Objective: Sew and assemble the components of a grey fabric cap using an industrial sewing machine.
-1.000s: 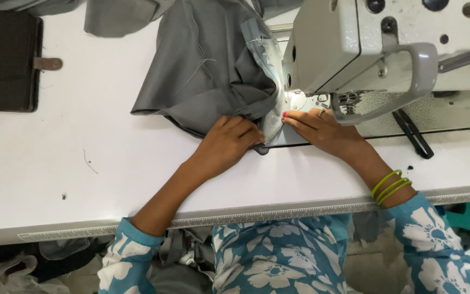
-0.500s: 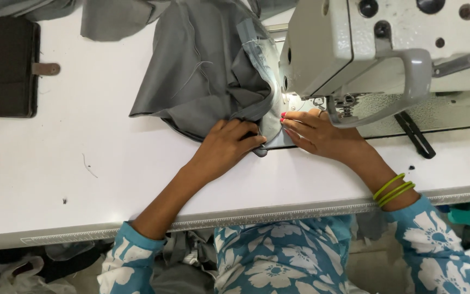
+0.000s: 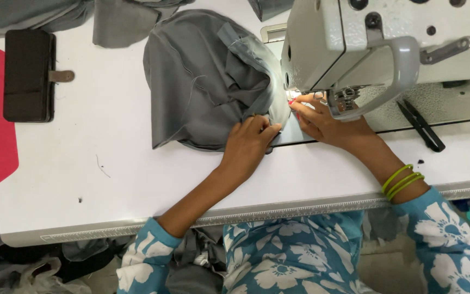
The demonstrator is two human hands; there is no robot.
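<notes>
Left hand (image 3: pixel 250 142) lies flat, fingers extended, pressing grey fabric (image 3: pixel 208 76) to the white worktop (image 3: pixel 110 163); right hand (image 3: pixel 325 117), fingers loosely curled, pinches its edge beneath the sewing machine (image 3: pixel 387 43).

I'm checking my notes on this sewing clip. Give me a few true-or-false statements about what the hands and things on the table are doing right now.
1. The left hand lies flat on the grey fabric. True.
2. The right hand rests on the black case. False: it is at the sewing machine, fingers by the needle area; the case lies far off at the table's left end.
3. Green bangles sit on the right wrist. True.
4. The fabric is bright red. False: it is grey.
5. A black tool lies right of the right hand. True.
</notes>
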